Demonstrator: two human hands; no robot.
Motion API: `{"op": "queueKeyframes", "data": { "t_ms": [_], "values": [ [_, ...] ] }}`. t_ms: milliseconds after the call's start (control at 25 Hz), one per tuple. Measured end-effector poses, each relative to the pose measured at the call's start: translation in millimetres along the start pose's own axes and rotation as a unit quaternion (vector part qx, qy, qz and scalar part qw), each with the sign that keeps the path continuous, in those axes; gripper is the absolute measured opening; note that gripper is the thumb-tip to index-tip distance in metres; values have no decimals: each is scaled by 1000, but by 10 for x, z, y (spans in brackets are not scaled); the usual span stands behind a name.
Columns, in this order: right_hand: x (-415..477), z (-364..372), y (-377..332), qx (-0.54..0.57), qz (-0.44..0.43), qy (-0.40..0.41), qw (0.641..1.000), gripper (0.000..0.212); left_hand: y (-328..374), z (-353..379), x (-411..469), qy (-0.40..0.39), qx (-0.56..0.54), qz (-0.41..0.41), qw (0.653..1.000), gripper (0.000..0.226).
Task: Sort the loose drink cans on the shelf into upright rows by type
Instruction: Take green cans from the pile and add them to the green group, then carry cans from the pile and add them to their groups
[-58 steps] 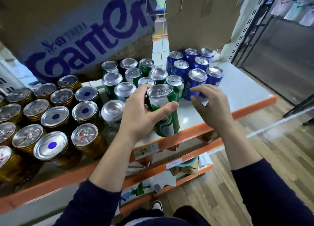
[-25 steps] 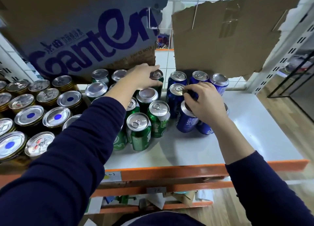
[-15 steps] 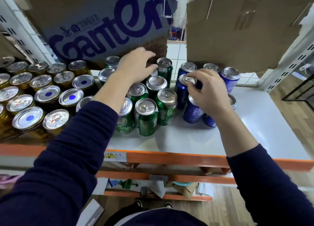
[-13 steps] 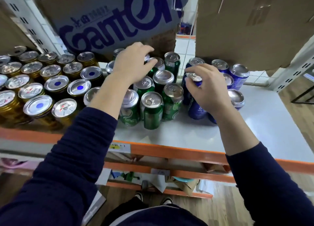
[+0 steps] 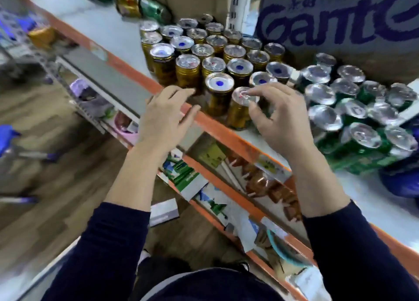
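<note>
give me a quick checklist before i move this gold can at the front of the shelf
1. Grip: the right hand has its fingertips curled round the top of the front gold metal can: ok.
2. That can stands upright: ok.
3. The left hand is free: open above the orange shelf edge, holding nothing: ok.
4. Margin: the can stands close to that edge: not ok.
5. The green metal cans are kept separate: grouped upright to the right: ok.
6. No cans left lying: blurred cans lie on their sides at the far back: not ok.
</note>
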State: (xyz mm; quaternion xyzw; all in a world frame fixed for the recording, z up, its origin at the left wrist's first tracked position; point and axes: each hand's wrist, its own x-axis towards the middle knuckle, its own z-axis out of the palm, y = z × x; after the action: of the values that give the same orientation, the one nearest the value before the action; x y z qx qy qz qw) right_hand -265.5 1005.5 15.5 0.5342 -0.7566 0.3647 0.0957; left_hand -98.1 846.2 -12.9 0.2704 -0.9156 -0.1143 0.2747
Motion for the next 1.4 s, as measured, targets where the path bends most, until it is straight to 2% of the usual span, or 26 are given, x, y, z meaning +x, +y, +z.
{"op": "queueKeyframes", "data": {
  "t_ms": [120,320,440,640,1000,1280,1400],
  "values": [
    [111,720,-573,44,-20,-22,999,19,-829,-378,-463,7,29,-72,997,37],
    [170,1989,-1614,85,-15,-105,991,19,-2180,-991,-1101,-12,73,-135,988,36],
    [267,2533,-2069,98,-10,-159,982,19,-2752,-1270,-1326,-25,75,-158,984,36],
    [671,3151,-2527,99,-14,-173,980,18,-3494,-1509,-1380,3,48,-202,978,34],
    [2004,4399,-2720,132,-20,-141,981,20,-4828,-1529,-380,1,70,-196,978,37],
    [3480,5039,-2538,116,-27,-74,990,23,-5783,-1507,1148,15,64,-143,988,35],
    [3840,5178,-2421,112,-16,-61,992,23,-6026,-1424,1586,12,48,-119,992,35]
  ]
}}
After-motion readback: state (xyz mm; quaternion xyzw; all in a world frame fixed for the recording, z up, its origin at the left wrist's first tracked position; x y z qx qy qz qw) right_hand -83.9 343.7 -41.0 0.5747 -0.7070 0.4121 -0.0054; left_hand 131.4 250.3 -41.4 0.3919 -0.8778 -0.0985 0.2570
